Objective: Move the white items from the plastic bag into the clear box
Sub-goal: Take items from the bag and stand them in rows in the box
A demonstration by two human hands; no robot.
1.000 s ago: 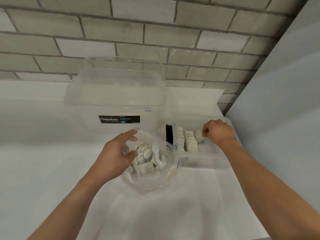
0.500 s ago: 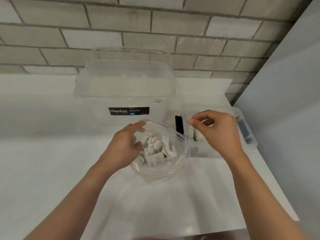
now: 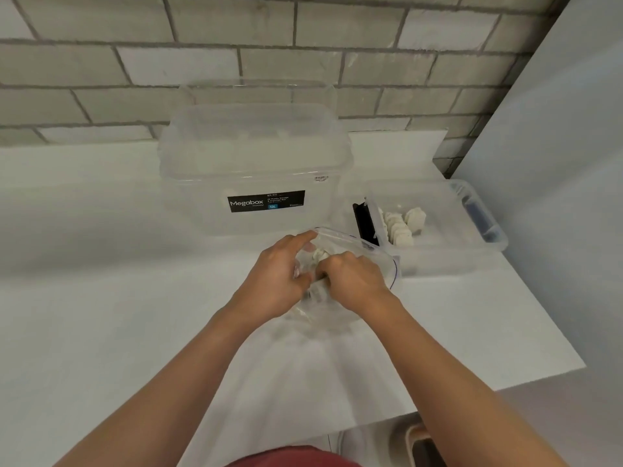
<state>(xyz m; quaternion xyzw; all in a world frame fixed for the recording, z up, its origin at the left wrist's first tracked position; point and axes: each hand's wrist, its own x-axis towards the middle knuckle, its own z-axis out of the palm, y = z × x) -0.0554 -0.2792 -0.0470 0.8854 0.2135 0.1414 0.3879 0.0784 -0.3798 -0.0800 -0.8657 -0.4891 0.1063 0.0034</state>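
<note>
Left hand (image 3: 273,283) grips the plastic bag (image 3: 384,261) at its rim. Right hand (image 3: 354,281) is inside, fingers curled over the white items (image 3: 320,255); its grasp is hidden. The clear box (image 3: 455,261) lies to its right.

Both hands fill the plastic bag (image 3: 382,252) mouth. Megabox container (image 3: 256,163) just behind it blocks going forward. Open-topped clear box (image 3: 448,261) just right of bag, reachable from above; grey side panel (image 3: 556,214) hems its right. Bare table (image 3: 101,298) to the left gives room.
</note>
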